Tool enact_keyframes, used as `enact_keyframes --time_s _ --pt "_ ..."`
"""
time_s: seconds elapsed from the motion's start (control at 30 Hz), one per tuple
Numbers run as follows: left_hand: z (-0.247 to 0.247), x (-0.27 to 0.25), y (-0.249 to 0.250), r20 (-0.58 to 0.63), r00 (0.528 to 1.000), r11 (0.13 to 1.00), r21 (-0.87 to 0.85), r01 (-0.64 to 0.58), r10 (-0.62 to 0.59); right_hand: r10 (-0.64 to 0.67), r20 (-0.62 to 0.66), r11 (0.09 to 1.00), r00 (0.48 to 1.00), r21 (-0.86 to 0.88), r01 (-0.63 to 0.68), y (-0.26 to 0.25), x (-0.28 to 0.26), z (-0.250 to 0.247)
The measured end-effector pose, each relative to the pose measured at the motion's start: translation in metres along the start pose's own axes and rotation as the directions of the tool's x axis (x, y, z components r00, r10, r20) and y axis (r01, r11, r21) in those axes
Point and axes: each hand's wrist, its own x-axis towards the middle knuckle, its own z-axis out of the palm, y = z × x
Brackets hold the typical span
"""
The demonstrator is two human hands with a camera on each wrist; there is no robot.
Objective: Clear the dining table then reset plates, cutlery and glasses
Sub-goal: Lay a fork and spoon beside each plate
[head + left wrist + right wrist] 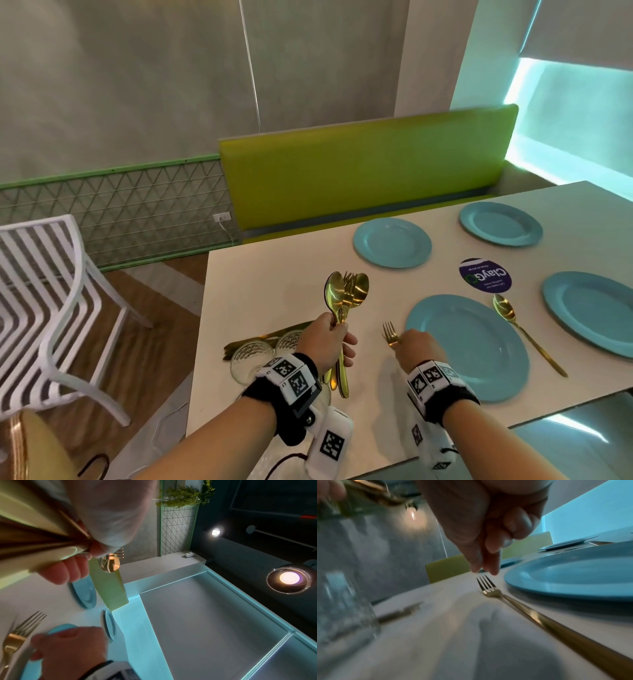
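Observation:
My left hand (pixel 334 334) grips a bundle of gold spoons and forks (pixel 346 294) upright above the white table (pixel 274 291); the left wrist view shows the handles (pixel 42 540) inside my curled fingers. A single gold fork (pixel 390 334) lies flat on the table left of the near blue plate (pixel 469 346). My right hand (pixel 406 339) hovers just over it. In the right wrist view its fingers (pixel 485 566) point down above the fork (pixel 489 588), apart from it and holding nothing. A gold spoon (pixel 513 322) lies right of that plate.
Three more blue plates (pixel 392 241) (pixel 500 222) (pixel 589 311) sit farther out, around a round purple sticker (pixel 485 275). Clear glasses (pixel 250 356) and gold knives (pixel 267 337) lie near the table's left edge. A white chair (pixel 51 308) stands left, a green bench (pixel 366 171) behind.

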Motion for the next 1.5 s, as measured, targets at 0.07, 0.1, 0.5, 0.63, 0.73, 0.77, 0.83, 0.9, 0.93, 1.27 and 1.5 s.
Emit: enact_keyframes --time_s 0.07,0.1,0.5,0.63,0.73,0.77,0.83,0.9,0.93,1.27,1.5 --pt "0.004 0.000 0.006 0.003 1.000 1.000 -0.024 -0.011 0.011 -0.090 -0.019 0.989 0.996 0.117 0.091 -0.011 -0.003 -0.011" --pt "0.007 0.001 0.010 0.000 1.000 0.999 -0.042 -0.015 0.015 -0.123 -0.033 0.968 0.992 0.216 0.127 -0.016 -0.006 -0.017" --pt "0.056 0.024 0.055 0.130 0.986 0.994 -0.021 -0.104 0.105 -0.173 0.103 0.437 0.980 0.899 -0.017 -0.005 -0.016 -0.084" --pt "0.086 0.046 0.074 0.181 0.974 0.991 -0.014 -0.133 0.133 -0.131 0.112 0.323 0.985 0.944 -0.064 0.025 0.011 -0.091" --pt "0.124 0.065 0.087 0.203 0.970 0.991 -0.047 -0.124 0.131 -0.078 0.107 0.256 0.991 0.963 -0.084 0.056 0.033 -0.106" --pt "0.139 0.071 0.094 0.204 0.970 0.991 -0.044 -0.125 0.132 -0.061 0.105 0.239 0.993 0.967 -0.087 0.068 0.044 -0.113" --pt "0.172 0.088 0.107 0.191 0.971 0.989 -0.038 -0.140 0.144 -0.052 0.094 0.224 0.994 0.971 -0.080 0.094 0.068 -0.126" --pt "0.207 0.107 0.122 0.165 0.977 0.991 -0.025 -0.132 0.135 -0.039 0.077 0.242 0.996 0.968 -0.065 0.123 0.097 -0.142" --pt "0.224 0.117 0.128 0.151 0.980 0.992 -0.007 -0.129 0.128 -0.018 0.067 0.245 0.998 0.968 -0.060 0.137 0.110 -0.151" --pt "0.345 0.190 0.173 0.060 0.998 1.000 0.005 0.019 -0.019 0.309 -0.050 0.673 0.950 0.717 -0.181 0.340 0.224 -0.221" --pt "0.396 0.216 0.182 0.077 0.997 0.998 0.048 0.027 -0.030 0.416 -0.020 0.878 0.909 0.267 -0.396 0.445 0.266 -0.226"
